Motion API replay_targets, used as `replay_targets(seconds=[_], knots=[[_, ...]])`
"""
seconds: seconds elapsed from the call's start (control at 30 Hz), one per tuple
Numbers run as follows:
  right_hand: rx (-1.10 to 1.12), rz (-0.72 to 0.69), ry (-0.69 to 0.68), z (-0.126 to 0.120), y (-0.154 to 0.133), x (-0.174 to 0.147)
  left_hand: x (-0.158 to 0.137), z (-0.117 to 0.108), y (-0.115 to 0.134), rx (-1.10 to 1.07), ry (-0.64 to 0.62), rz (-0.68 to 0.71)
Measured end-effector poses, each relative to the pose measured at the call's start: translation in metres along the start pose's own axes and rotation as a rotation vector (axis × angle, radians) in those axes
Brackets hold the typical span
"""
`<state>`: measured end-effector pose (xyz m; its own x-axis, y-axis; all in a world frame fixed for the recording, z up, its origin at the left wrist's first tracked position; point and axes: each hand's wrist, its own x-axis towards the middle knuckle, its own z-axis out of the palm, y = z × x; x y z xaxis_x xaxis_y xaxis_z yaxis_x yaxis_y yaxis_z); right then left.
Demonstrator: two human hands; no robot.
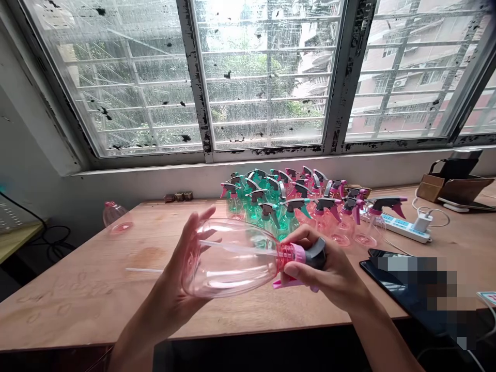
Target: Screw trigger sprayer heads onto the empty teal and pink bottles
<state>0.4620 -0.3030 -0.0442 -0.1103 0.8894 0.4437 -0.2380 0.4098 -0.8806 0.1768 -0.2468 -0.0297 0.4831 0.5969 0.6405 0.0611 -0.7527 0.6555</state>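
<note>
A clear pink bottle [232,276] lies sideways in the air above the table, its base to the left. My left hand [174,281] cups the base, thumb and fingers around its sides. At the neck, my right hand [333,271] is closed around a pink-and-dark-grey trigger sprayer [315,253], whose pink collar sits against the bottle's mouth. I cannot tell whether the collar is screwed tight. A thin white dip tube [236,248] runs from the sprayer inside the bottle. Part of the pink trigger shows below my right fingers.
Several green and pink spray bottles [267,199] stand grouped by the window wall. A pink bottle without sprayer [116,219] stands at the table's left edge. A loose white tube [143,269] lies left. Rightward are a power strip [405,227], a dark tablet [391,274] and a brown case [437,188].
</note>
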Motion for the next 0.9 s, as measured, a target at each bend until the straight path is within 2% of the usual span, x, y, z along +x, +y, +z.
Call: replay_targets(seconds=[0.07,0.2,0.33,0.47,0.57,0.7,0.8,0.9], knots=[[-0.010,-0.002,0.009,0.000,0.000,0.000,-0.001,0.000,0.000,0.016,-0.012,0.020],[-0.128,-0.092,0.039,-0.001,0.002,0.001,0.002,-0.001,-0.002,0.104,-0.055,0.012],[-0.209,-0.120,0.051,-0.003,0.003,0.002,0.006,-0.001,-0.003,0.050,-0.051,-0.003],[-0.203,-0.104,0.048,-0.004,0.002,0.000,0.002,-0.004,-0.007,0.080,-0.042,0.038],[-0.223,-0.105,0.066,-0.004,0.002,-0.001,-0.001,-0.004,-0.009,0.131,-0.032,0.010],[-0.271,-0.135,0.077,-0.002,0.002,0.000,0.002,-0.001,-0.004,0.066,-0.031,-0.002],[-0.237,-0.112,0.061,-0.001,0.003,0.000,0.004,0.000,0.001,0.058,-0.031,-0.011],[-0.180,-0.072,0.042,-0.002,0.003,0.000,0.003,-0.003,0.001,0.107,-0.026,0.048]])
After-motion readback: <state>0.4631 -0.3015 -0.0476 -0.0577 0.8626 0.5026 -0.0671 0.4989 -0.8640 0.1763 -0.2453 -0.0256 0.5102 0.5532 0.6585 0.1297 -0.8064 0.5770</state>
